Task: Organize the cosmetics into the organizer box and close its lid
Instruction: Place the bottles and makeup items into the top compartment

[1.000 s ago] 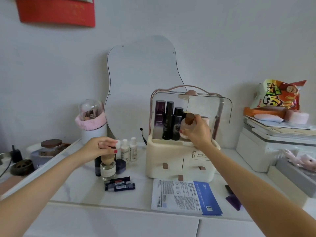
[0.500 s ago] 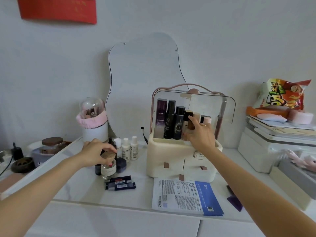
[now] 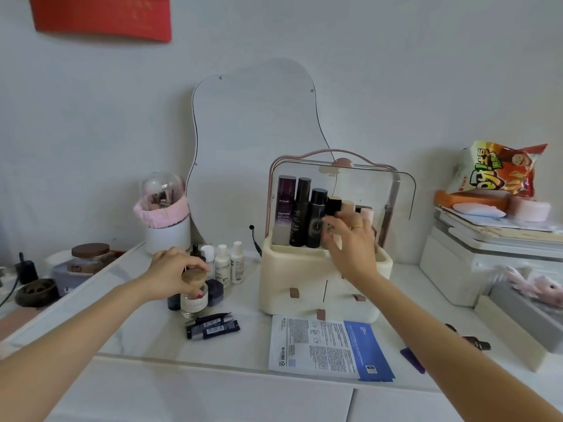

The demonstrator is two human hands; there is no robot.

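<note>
Fingers: my left hand [image 3: 172, 275] is closed over the wooden cap [image 3: 193, 278] of the clear perfume bottle [image 3: 195, 303]; my right hand [image 3: 350, 248] is spread loose at the organizer's front rim, gripping nothing I can make out.
Room: I see a pale wall [image 3: 396, 71] with a wavy mirror [image 3: 253, 141] leaning against it.
Surface: white marble-look vanity top [image 3: 146, 342].
Organizer box [image 3: 307, 278]: cream, drawers shut, its clear lid [image 3: 380, 190] raised.
Inside: tall dark bottles [image 3: 301, 211] upright at the left, shorter items just behind my right fingertips [image 3: 327, 222].
Loose cosmetics: small white bottles [image 3: 228, 263] near my left hand, dark tubes [image 3: 213, 325] in front, a sheet-mask packet [image 3: 329, 348] before the box.
</note>
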